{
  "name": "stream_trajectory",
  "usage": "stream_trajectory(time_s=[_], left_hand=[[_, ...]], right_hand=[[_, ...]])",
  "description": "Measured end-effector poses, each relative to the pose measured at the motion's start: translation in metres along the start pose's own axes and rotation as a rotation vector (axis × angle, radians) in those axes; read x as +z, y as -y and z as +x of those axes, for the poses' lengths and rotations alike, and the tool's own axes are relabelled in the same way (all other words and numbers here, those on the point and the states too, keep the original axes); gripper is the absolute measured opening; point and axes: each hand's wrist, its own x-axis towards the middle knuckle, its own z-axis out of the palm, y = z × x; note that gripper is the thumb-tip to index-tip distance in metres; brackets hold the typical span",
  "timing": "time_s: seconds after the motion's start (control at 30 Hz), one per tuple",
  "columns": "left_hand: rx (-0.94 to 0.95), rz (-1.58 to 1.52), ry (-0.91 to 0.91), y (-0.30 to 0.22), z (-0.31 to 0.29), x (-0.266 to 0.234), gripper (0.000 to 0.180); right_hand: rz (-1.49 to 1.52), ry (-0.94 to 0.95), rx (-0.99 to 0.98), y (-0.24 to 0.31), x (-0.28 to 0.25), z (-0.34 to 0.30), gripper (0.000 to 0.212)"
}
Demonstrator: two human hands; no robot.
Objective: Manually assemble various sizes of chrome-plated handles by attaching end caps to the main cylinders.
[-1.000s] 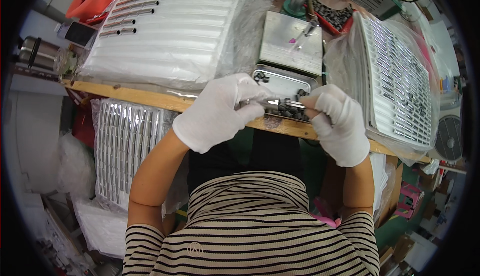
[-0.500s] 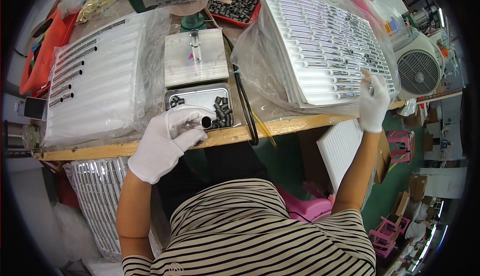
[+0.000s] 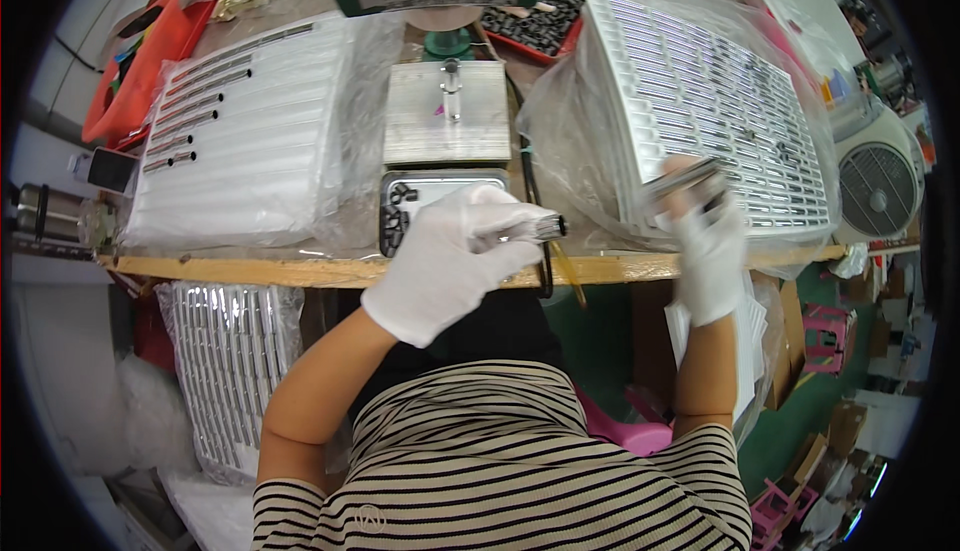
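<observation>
Over the near tray (image 3: 447, 173), gripping a shiny tube (image 3: 548, 227) in the left hand (image 3: 450, 263), plus kinda blurry tubing (image 3: 684, 180) in the right hand (image 3: 712, 251), by the right rack (image 3: 632, 146).

Workshop: wooden-edged counter (image 3: 620, 270), trays (image 3: 250, 176) of metal tubes (image 3: 700, 81), red bin (image 3: 584, 13) of small black parts (image 3: 540, 26), metal block (image 3: 420, 136), fan (image 3: 878, 176).
</observation>
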Motion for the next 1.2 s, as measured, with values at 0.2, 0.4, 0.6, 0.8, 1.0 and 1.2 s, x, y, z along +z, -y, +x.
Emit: stream_trajectory(time_s=[0.2,0.4,0.6,0.8,1.0,1.2], left_hand=[[-0.235,-0.335,-0.024,-0.01,-0.006,-0.013,0.021],[-0.246,-0.257,0.029,0.011,0.027,-0.055,0.02],[0.151,0.461,-0.386,0.037,0.097,-0.085,0.031],[-0.231,0.125,-0.146,0.018,0.045,-0.108,0.026],[-0.359,-0.334,0.386,0.006,-0.02,-0.087,0.024],[-0.11,0.138,0.122,-0.003,-0.032,-0.071,0.026]], right_hand=[[0.459,0.249,0.132,0.01,0.068,-0.017,0.025],[-0.019,0.386,-0.013,0.01,0.097,0.025,0.023],[-0.553,0.179,-0.338,0.0,0.143,0.081,0.023],[-0.599,0.183,-0.286,-0.002,0.135,0.07,0.043],[0.292,0.605,0.131,0.031,0.116,0.014,0.047],[0.272,0.368,0.028,0.033,0.126,-0.007,0.022]])
